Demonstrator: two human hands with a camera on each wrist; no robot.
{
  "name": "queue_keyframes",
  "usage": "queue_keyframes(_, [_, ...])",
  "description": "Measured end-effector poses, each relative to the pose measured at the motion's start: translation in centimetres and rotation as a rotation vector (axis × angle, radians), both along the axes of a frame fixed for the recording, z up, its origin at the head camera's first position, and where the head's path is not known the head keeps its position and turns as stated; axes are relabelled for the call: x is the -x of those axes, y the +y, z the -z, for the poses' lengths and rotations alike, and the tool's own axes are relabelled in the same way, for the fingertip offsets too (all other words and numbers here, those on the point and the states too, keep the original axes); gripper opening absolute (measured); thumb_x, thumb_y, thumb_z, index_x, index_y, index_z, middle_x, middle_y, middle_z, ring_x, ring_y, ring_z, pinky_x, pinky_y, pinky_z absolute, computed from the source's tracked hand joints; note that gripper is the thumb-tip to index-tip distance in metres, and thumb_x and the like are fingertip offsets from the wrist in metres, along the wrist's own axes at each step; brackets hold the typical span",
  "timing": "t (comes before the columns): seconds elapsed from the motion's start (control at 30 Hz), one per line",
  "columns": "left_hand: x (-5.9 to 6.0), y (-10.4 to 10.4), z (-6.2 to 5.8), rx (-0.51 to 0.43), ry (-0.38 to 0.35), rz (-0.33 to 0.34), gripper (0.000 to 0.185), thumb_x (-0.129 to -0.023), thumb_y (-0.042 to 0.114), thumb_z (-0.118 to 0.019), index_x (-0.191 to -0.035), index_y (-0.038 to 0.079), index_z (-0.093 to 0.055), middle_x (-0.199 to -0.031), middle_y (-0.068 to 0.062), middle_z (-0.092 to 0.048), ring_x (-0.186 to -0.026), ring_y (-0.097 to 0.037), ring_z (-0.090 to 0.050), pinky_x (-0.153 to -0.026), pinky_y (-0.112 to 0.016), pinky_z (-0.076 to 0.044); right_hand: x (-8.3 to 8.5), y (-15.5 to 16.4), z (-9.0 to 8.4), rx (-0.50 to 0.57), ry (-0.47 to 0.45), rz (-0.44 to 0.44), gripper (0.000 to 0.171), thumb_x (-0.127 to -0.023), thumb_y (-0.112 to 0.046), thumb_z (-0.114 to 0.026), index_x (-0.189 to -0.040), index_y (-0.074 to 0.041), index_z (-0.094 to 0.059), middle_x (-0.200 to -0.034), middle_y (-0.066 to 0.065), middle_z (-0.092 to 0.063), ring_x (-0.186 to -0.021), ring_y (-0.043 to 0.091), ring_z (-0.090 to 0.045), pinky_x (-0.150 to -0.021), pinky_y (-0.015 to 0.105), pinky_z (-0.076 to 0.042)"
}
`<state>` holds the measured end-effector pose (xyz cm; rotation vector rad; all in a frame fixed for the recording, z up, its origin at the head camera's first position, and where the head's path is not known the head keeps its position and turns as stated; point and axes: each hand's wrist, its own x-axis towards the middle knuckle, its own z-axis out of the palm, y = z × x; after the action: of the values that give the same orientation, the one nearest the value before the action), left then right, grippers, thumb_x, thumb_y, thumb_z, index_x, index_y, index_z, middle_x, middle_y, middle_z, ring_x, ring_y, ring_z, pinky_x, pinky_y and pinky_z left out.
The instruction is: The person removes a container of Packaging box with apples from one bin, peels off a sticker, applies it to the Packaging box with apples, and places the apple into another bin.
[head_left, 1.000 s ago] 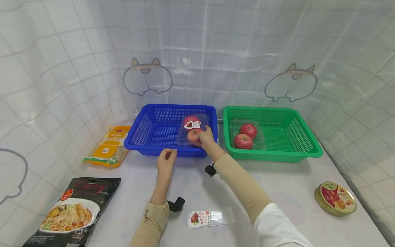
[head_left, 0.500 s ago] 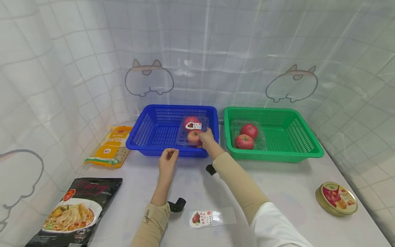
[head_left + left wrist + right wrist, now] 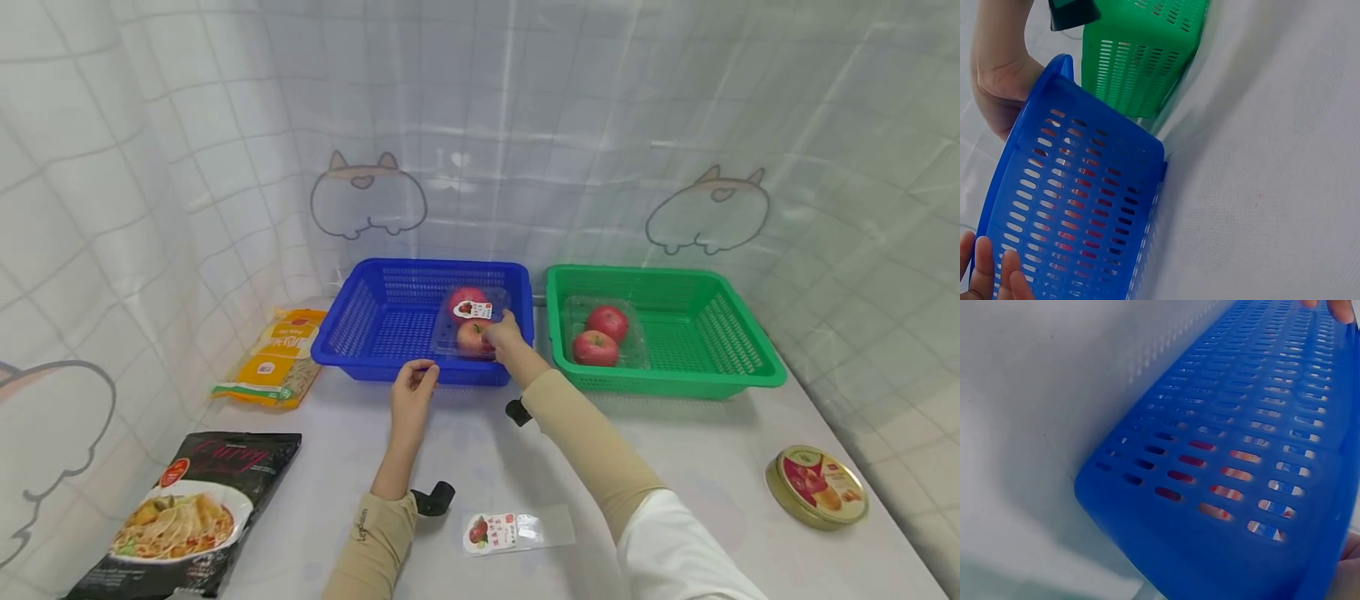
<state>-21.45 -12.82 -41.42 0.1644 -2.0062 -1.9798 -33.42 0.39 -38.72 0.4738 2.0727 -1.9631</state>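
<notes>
My right hand [image 3: 507, 337] reaches over the front rim of the blue basket [image 3: 378, 367] and grips the near right side of a clear plastic box of apples [image 3: 442, 337]. Two red apples show inside, and an apple label [image 3: 474, 310] lies across the lid. Part of that hand appears past the rim in the left wrist view, its fingers hidden. Just in front of the same rim hovers my left hand [image 3: 414, 390], fingers loosely bent and holding nothing. Its fingertips [image 3: 984, 265] show beside the basket edge in the left wrist view.
Right of the blue basket stands a green basket [image 3: 675, 379] with another clear box of two apples [image 3: 637, 350]. An apple label strip [image 3: 517, 531] lies in front. At left are an orange bag [image 3: 277, 354] and a black noodle packet [image 3: 187, 508]; a round tin [image 3: 817, 486] sits at right.
The whole head view has shifted slightly down and right. My left fingers have spread a little; my right hand stays at the apple box.
</notes>
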Motion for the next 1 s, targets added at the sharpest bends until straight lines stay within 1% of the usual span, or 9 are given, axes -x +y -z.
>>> queue_keyframes(0.17, [1.2,-0.4,2.0,0.004,0.012,0.000,0.020,-0.089,0.010,-0.059,-0.103,-0.005,-0.058,-0.082,-0.011,-0.056,-0.074,-0.018,-0.057,-0.064,-0.024,-0.046,-0.6,0.2,-0.4,-0.078,0.098,-0.047,0.083,-0.078,0.018,-0.046,-0.149,-0.011,-0.013,-0.149,0.017,-0.022,-0.093,0.024,-0.038,-0.058,0.027,-0.033])
queue_keyframes(0.3, [0.6,-0.1,1.4,0.022,-0.004,0.008,0.021,-0.090,0.010,-0.057,-0.105,-0.005,-0.057,-0.084,-0.013,-0.056,-0.071,-0.010,-0.055,-0.066,-0.023,-0.046,-0.8,0.5,-0.6,-0.149,0.161,-0.081,0.084,-0.076,0.017,-0.048,-0.148,-0.011,-0.014,-0.149,0.016,-0.024,-0.066,0.017,-0.033,-0.050,0.023,-0.030])
queue_keyframes(0.4, [-0.1,0.1,0.3,0.017,-0.007,0.013,0.022,-0.090,0.007,-0.056,-0.106,-0.009,-0.056,-0.084,-0.014,-0.056,-0.068,-0.003,-0.052,-0.065,-0.022,-0.045,-1.2,0.9,-0.9,-0.204,0.231,-0.107,0.085,-0.077,0.014,-0.053,-0.148,-0.011,-0.014,-0.150,0.015,-0.024,-0.061,0.014,-0.031,-0.047,0.022,-0.029])
queue_keyframes(0.53, [0.1,0.3,0.8,0.015,0.002,0.019,0.021,-0.089,0.007,-0.058,-0.104,-0.008,-0.057,-0.080,-0.008,-0.057,-0.070,-0.009,-0.055,-0.065,-0.022,-0.045,-2.5,1.7,-1.7,-0.253,0.324,-0.118,0.081,-0.082,0.002,-0.057,-0.149,-0.014,-0.014,-0.150,0.013,-0.026,-0.070,0.018,-0.042,-0.055,0.025,-0.034])
queue_keyframes(0.6, [0.3,0.5,1.4,0.013,-0.002,0.029,0.021,-0.089,0.009,-0.059,-0.103,-0.007,-0.058,-0.077,-0.002,-0.056,-0.072,-0.011,-0.056,-0.065,-0.022,-0.045,-3.1,2.4,-2.1,-0.280,0.369,-0.112,0.077,-0.084,-0.005,-0.056,-0.149,-0.015,-0.016,-0.150,0.011,-0.026,-0.087,0.021,-0.049,-0.064,0.028,-0.038])
queue_keyframes(0.63, [0.4,0.6,1.7,0.011,-0.007,0.038,0.021,-0.089,0.010,-0.059,-0.103,-0.006,-0.058,-0.077,0.000,-0.056,-0.073,-0.012,-0.057,-0.066,-0.023,-0.046,-3.4,2.8,-2.2,-0.272,0.391,-0.106,0.076,-0.084,-0.007,-0.055,-0.149,-0.015,-0.016,-0.150,0.011,-0.026,-0.085,0.025,-0.048,-0.066,0.031,-0.038])
queue_keyframes(0.73, [0.6,1.0,2.2,0.006,-0.008,0.059,0.022,-0.089,0.013,-0.060,-0.104,-0.003,-0.059,-0.079,-0.002,-0.058,-0.075,-0.012,-0.057,-0.069,-0.026,-0.047,-3.9,4.3,-2.5,-0.266,0.461,-0.078,0.071,-0.086,-0.012,-0.051,-0.148,-0.014,-0.018,-0.149,0.010,-0.027,-0.104,0.031,-0.048,-0.082,0.038,-0.041])
queue_keyframes(0.87, [0.5,2.0,2.1,0.009,0.017,0.095,0.024,-0.090,0.016,-0.060,-0.105,-0.002,-0.059,-0.083,-0.010,-0.059,-0.075,-0.010,-0.056,-0.071,-0.030,-0.048,-4.3,6.8,-2.9,-0.277,0.514,-0.016,0.068,-0.087,-0.017,-0.050,-0.148,-0.015,-0.020,-0.150,0.008,-0.025,-0.134,0.027,-0.028,-0.103,0.045,-0.032])
queue_keyframes(1.0, [0.4,3.1,1.9,-0.004,0.030,0.147,0.024,-0.090,0.017,-0.060,-0.105,-0.002,-0.059,-0.084,-0.013,-0.059,-0.077,-0.015,-0.056,-0.070,-0.028,-0.048,-4.5,9.3,-2.9,-0.292,0.526,0.056,0.067,-0.087,-0.017,-0.049,-0.148,-0.019,-0.021,-0.151,0.004,-0.024,-0.137,0.020,-0.023,-0.104,0.045,-0.031])
